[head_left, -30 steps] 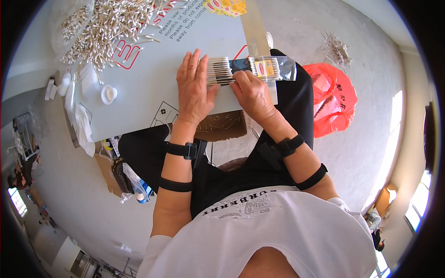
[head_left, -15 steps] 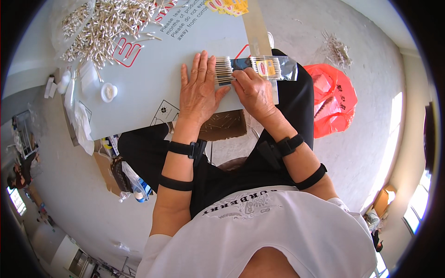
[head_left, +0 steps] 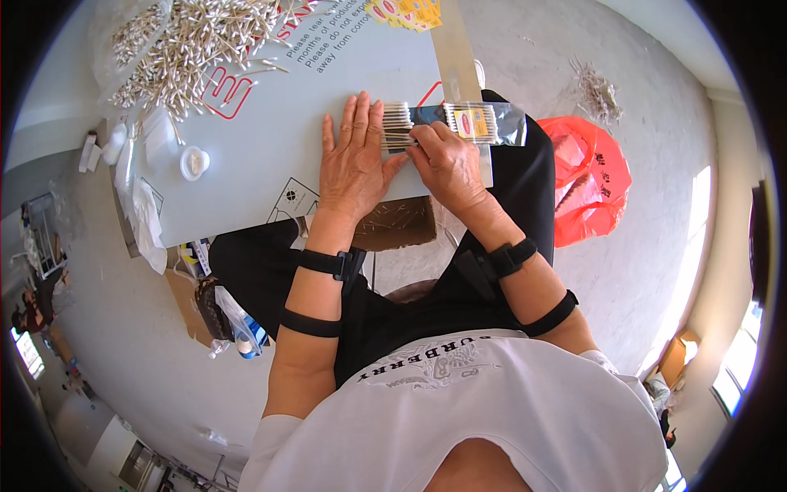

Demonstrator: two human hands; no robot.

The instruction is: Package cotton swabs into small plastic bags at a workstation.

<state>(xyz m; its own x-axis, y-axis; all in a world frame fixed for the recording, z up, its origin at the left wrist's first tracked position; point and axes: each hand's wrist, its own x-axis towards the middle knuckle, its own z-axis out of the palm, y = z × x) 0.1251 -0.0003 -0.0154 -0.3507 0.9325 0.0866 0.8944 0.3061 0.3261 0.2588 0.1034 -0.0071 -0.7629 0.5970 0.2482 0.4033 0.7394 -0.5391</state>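
My left hand [head_left: 352,164] lies flat on the grey table, fingers stretched out, its edge against the ends of a row of cotton swabs [head_left: 396,116]. My right hand [head_left: 449,164] is closed, with thumb and fingertips pinched together at the right end of that row. What the pinch holds, if anything, is hidden by the fingers. Just beyond it lies a dark blue strip [head_left: 428,115]. A clear plastic sleeve [head_left: 512,125] with a yellow label [head_left: 470,124] and swabs inside reaches past the table's right edge, over my thigh.
A large heap of loose swabs [head_left: 188,57] in clear plastic covers the far left. Yellow cards [head_left: 406,11] lie at the far edge; a small white tub [head_left: 194,163] stands left. Below the near edge is a cardboard box [head_left: 398,225]. A red plastic bag [head_left: 602,180] sits right.
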